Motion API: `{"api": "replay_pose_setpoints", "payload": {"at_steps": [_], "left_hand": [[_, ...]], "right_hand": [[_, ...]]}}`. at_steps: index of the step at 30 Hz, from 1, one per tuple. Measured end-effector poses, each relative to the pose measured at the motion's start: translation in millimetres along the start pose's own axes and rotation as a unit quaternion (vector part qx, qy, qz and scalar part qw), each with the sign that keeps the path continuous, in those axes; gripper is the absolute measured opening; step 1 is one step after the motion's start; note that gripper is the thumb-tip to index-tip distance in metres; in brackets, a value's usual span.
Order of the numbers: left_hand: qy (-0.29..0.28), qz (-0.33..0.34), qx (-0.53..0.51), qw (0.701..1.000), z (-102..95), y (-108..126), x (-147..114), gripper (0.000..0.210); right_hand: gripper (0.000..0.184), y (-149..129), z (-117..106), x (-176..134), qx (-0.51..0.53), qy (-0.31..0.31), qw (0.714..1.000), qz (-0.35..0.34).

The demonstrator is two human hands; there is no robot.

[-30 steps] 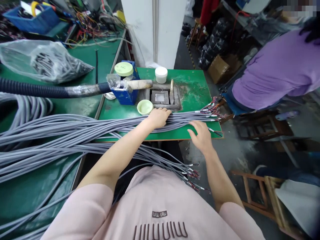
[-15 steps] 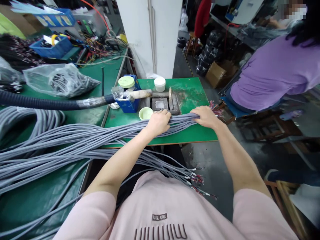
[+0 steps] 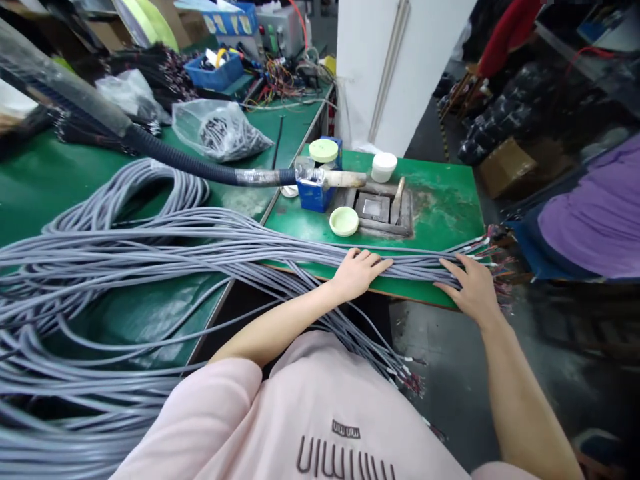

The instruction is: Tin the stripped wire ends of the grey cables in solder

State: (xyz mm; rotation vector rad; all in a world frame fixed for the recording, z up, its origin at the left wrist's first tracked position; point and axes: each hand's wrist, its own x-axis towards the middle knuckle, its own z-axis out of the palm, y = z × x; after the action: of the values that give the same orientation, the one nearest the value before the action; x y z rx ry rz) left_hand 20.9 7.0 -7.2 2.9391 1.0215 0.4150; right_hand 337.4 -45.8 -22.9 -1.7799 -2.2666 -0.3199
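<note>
A long bundle of grey cables (image 3: 300,248) runs from the left bench onto the small green table. My left hand (image 3: 356,273) lies on top of this bundle, its fingers resting across the cables and apart. Farther right, near the stripped ends, my right hand (image 3: 473,285) touches the cables with fingers spread. Coloured wire ends (image 3: 500,277) stick out past the table's right edge, partly behind my right hand. Below the table edge, a second group of cable ends (image 3: 407,377) hangs in front of my shirt.
Behind the bundle are a small pale green bowl (image 3: 344,221), a sunken metal pot (image 3: 375,208), a white lidded tub (image 3: 384,167) and a blue box (image 3: 315,193). A ribbed hose (image 3: 200,168) reaches over them. A person in purple (image 3: 595,207) sits at right.
The view has turned left. Both hands now lie more loosely on the cables, the right with its fingers spread. The cables on the table are more fanned out, and their ends show beyond my right hand.
</note>
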Motion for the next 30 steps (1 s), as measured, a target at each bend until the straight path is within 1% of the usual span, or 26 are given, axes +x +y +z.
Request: {"api": "replay_pose_setpoints", "payload": {"at_steps": [4,6,8,11,13,15,16,17,18,19,20,22,23,24,26,27,28,29,30], "left_hand": [[0.029,-0.037,0.003,0.999,8.4,1,9,0.045],[0.047,-0.046,-0.005,0.998,10.6,1,10,0.045],[0.067,-0.043,-0.02,0.997,9.9,0,6,0.042],[0.106,-0.046,-0.043,0.992,5.9,-5,-10,0.035],[0.128,-0.073,-0.047,0.988,5.1,-12,-22,0.029],[0.14,-0.09,-0.05,0.985,7.4,-18,-31,0.025],[0.139,-0.097,-0.049,0.984,9.2,-20,-33,0.024],[0.137,-0.102,-0.048,0.984,11.0,-22,-33,0.023],[0.135,-0.106,-0.048,0.984,12.4,-23,-32,0.023],[0.135,-0.107,-0.049,0.984,13.0,-24,-31,0.023],[0.138,-0.106,-0.052,0.983,12.6,-24,-29,0.023],[0.157,-0.099,-0.064,0.981,8.4,-23,-25,0.022],[0.17,-0.094,-0.071,0.978,5.1,-21,-24,0.02],[0.189,-0.089,-0.078,0.975,1.4,-19,-24,0.019],[0.229,-0.069,-0.091,0.967,-5.3,-14,-28,0.015],[0.244,-0.052,-0.099,0.963,-7.7,-10,-31,0.014],[0.254,-0.032,-0.107,0.961,-9.2,-6,-34,0.013],[0.256,-0.013,-0.12,0.959,-9.9,-2,-38,0.012],[0.249,0.004,-0.135,0.959,-10.1,1,-42,0.012]], "right_hand": [[0.04,2,4,27,-0.016,0.01,1.0,0.012],[0.041,2,7,38,-0.013,0.015,0.999,0.03],[0.044,0,8,43,0.004,0.012,0.999,0.047],[0.048,-7,-2,36,0.038,-0.003,0.997,0.068],[0.049,-19,-16,24,0.069,0.012,0.994,0.085],[0.044,-40,-30,10,0.127,0.049,0.985,0.108],[0.04,-54,-35,4,0.174,0.064,0.975,0.122],[0.036,-69,-38,-2,0.236,0.071,0.958,0.147],[0.032,-86,-38,-8,0.313,0.056,0.931,0.178],[0.029,-102,-36,-12,0.404,0.013,0.89,0.21],[0.027,-119,-32,-15,0.495,-0.039,0.835,0.236],[0.027,-148,-22,-18,0.622,-0.114,0.724,0.275],[0.028,-160,-17,-18,0.672,-0.139,0.669,0.285],[0.03,-169,-13,-16,0.719,-0.15,0.613,0.292],[0.037,-179,-9,-7,0.795,-0.143,0.513,0.292],[0.04,-180,-10,-1,0.823,-0.12,0.473,0.292],[0.041,-178,-11,5,0.843,-0.087,0.442,0.295],[0.038,-174,-13,11,0.854,-0.045,0.421,0.303],[0.032,-169,-15,17,0.858,0.003,0.406,0.316]]}}
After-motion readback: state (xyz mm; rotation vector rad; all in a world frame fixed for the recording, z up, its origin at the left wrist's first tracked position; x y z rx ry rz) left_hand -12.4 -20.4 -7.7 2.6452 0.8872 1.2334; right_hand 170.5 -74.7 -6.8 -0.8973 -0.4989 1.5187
